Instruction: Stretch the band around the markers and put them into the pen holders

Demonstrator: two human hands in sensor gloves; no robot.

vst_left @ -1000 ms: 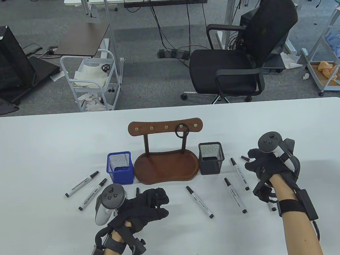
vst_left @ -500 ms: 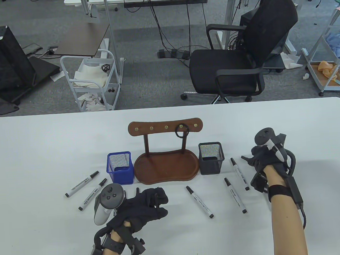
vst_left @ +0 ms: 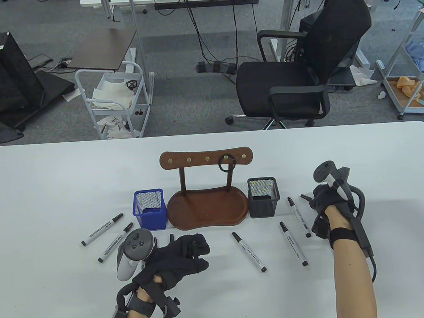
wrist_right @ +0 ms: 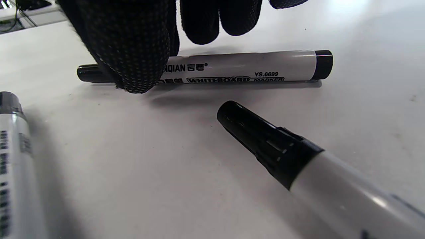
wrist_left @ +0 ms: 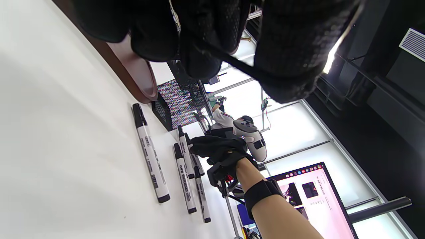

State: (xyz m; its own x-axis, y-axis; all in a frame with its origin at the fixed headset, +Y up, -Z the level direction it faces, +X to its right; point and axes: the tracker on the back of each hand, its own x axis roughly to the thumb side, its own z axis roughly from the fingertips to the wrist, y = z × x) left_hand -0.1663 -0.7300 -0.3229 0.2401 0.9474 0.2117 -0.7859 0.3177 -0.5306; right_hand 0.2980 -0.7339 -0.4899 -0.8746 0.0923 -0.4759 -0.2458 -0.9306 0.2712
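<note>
The right hand [vst_left: 325, 200] curls thumb and fingers onto a marker [wrist_right: 239, 68] lying flat beneath its fingertips; better pinch mid-barrel before lifting, while the left hand [vst_left: 184, 255] holds a band [wrist_left: 239, 64] stretched between its curled fingers.

A brown wooden kidney-shaped tray with a peg rack [vst_left: 207, 210] stood at the middle of the white table [vst_left: 54, 184]. A blue mesh pen holder [vst_left: 150, 209] stood just left of it, a black mesh pen holder [vst_left: 263, 197] just right. Two white-barrelled markers [vst_left: 102, 230] lay left of the blue holder; three more [vst_left: 293, 248] lay before and right of the black one.
</note>
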